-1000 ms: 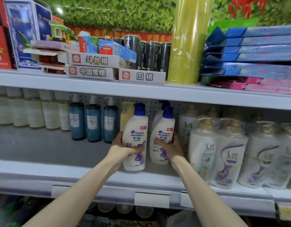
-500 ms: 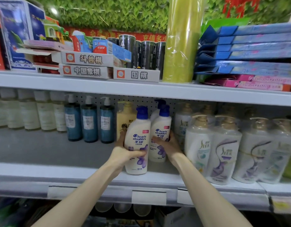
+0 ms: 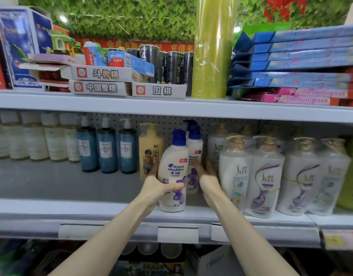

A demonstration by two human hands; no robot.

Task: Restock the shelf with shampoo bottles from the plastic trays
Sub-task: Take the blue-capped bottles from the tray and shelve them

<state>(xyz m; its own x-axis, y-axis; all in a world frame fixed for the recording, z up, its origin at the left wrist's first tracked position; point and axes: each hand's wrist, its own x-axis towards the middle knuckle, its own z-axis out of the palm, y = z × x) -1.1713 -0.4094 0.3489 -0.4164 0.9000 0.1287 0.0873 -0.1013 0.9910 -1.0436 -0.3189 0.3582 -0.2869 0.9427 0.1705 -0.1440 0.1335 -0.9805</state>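
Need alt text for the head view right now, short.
Left hand grips a white shampoo bottle standing at the shelf front; right hand, open, touches a second bottle behind it. Pump bottles line both sides.

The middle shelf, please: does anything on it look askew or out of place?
Nothing looks spilled or damaged. Only the front shampoo bottle, in the left hand, stands ahead of its row near the shelf edge.
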